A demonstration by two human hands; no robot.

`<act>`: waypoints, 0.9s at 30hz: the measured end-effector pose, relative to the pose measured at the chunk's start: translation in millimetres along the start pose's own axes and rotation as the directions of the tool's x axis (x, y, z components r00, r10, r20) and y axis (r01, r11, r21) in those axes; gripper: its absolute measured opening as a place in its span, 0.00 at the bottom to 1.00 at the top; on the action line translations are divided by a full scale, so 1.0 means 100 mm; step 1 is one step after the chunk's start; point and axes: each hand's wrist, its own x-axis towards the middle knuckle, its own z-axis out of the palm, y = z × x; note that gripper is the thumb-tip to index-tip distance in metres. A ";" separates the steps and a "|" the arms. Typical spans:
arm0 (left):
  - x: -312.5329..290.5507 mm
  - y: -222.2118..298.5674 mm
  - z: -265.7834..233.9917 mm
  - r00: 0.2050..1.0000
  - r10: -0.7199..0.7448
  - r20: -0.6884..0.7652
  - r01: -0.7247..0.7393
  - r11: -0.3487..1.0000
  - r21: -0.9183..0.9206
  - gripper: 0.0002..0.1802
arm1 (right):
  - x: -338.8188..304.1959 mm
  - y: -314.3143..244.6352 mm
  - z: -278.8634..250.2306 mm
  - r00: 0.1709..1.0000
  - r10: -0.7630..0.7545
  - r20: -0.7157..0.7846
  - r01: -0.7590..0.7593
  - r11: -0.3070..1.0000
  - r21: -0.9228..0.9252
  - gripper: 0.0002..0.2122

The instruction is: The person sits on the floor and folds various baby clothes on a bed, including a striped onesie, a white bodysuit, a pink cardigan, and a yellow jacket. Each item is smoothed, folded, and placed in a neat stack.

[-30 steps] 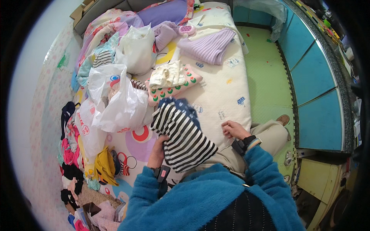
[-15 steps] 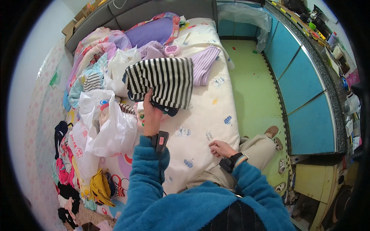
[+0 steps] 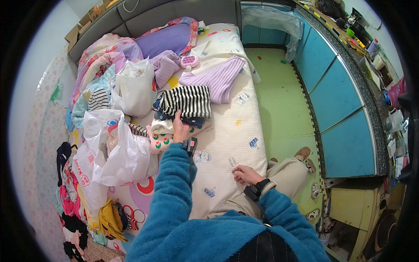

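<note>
Striped black-and-white garment (image 3: 187, 100) lies folded on the bed (image 3: 238, 131), on top of a dark blue piece of clothing and just beside a folded lilac ribbed sweater (image 3: 216, 79) — seen from the head camera, the left hand (image 3: 180, 130) reaches forward with its fingers at the garment's near edge, though whether they pinch the cloth cannot be told; the right hand (image 3: 246, 174) rests loosely curled and empty on the mattress beside the person's knee — white plastic bags (image 3: 120, 148) crowd the bed's left side
</note>
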 end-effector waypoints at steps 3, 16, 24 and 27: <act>-0.21 0.07 0.14 0.996 -0.053 0.076 0.054 0.999 -0.005 0.20 | -0.01 -0.03 0.02 1.000 0.001 -0.003 -0.001 1.000 -0.007 0.09; -1.23 0.99 1.04 0.938 0.147 0.313 -0.143 0.989 -0.034 0.21 | 0.04 -0.04 0.02 1.000 0.009 -0.021 -0.010 1.000 -0.023 0.08; -1.04 0.52 -0.19 0.977 0.012 -0.212 -0.022 0.999 -0.047 0.25 | 0.00 -0.11 0.00 0.999 0.027 0.020 -0.027 1.000 -0.015 0.08; -0.85 0.51 -0.54 0.985 0.033 -0.170 -0.033 0.999 0.005 0.25 | 0.01 -0.08 -0.01 0.999 0.034 0.009 -0.034 0.999 0.012 0.08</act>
